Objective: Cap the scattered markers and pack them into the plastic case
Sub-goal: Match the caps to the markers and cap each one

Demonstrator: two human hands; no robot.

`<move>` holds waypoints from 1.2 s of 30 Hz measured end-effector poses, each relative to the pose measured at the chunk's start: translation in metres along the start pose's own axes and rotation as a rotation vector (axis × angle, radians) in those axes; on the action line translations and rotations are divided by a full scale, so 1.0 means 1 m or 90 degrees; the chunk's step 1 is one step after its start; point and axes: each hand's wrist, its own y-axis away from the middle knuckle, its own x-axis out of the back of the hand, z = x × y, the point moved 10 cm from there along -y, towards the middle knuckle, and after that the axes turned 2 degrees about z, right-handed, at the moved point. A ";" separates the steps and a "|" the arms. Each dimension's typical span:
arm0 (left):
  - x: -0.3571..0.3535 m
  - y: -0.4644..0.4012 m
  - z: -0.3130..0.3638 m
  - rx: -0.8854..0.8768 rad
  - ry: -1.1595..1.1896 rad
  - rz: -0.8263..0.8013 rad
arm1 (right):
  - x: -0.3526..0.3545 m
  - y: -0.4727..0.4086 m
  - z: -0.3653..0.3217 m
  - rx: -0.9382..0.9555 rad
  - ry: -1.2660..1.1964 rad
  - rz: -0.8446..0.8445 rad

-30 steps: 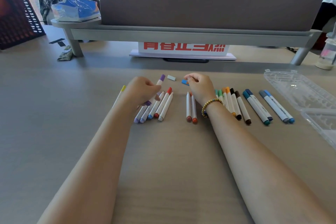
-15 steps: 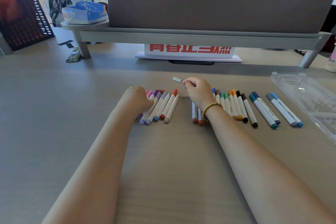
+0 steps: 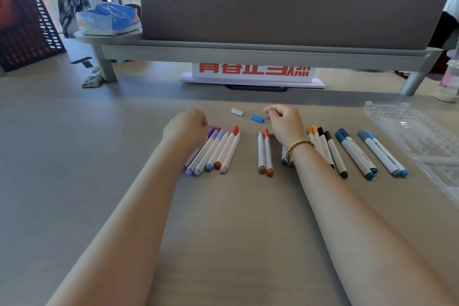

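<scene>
Markers in rows on surface; case open at far right.
Left hand curled over purple markers, grip hidden; right hand fingertips pinched beside blue cap, white cap nearby.

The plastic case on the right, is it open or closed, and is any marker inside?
Open and empty: the plastic case lies spread flat on the table, and only the clear moulded tray shows through. No marker is inside.

You can see a blue tissue pack on a grey shelf, a dark basket far left, and a red-lettered sign.
</scene>
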 end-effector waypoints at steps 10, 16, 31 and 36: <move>-0.017 -0.031 0.016 -0.050 -0.002 -0.049 | 0.029 -0.011 0.027 -0.088 0.012 0.029; -0.024 -0.032 0.022 -0.075 -0.066 -0.074 | 0.021 -0.009 0.027 -0.083 0.045 -0.003; -0.014 -0.017 0.025 -0.022 0.214 -0.012 | -0.026 0.017 -0.019 0.020 0.221 -0.220; -0.015 0.004 0.018 0.014 0.364 -0.035 | -0.057 0.044 -0.031 0.041 0.314 -0.316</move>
